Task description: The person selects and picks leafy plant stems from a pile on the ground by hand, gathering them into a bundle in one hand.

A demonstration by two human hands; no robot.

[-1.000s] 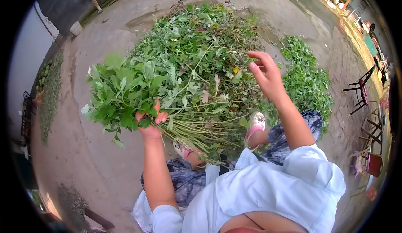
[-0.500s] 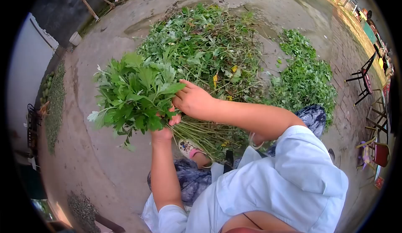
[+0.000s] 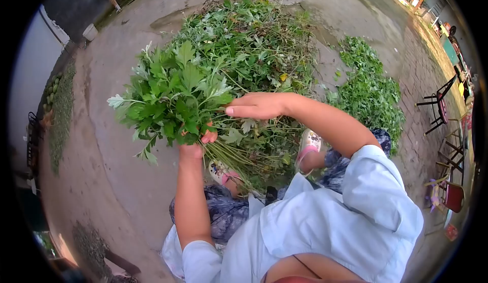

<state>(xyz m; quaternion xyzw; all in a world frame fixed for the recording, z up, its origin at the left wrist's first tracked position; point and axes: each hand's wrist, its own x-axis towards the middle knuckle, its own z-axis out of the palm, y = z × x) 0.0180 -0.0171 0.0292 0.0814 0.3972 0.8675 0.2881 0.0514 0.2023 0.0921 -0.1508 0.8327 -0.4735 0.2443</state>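
My left hand (image 3: 207,134) is closed around the stems of a leafy green bunch (image 3: 173,92); leaves cover most of its fingers. Long bare stems (image 3: 234,156) trail from it toward my lap. At the right edge of the bunch is my right hand (image 3: 259,105), stretched out nearly flat with fingertips toward the leaves. Whether those fingertips touch the leaves or a stem, I cannot tell. Beyond both hands lies a large heap of cut leafy plants (image 3: 244,49), with some brown and yellow bits in it.
A smaller pile of green leaves (image 3: 368,90) lies on the concrete floor (image 3: 127,181) to the right. My feet in clogs (image 3: 310,143) stand close to the stems. Chairs (image 3: 441,102) line the far right; a white bucket (image 3: 90,32) stands by the left wall.
My right hand has moved right, away from the stems, and its fingers have straightened. The bunch stays in my left hand, and the camera view has shifted slightly.
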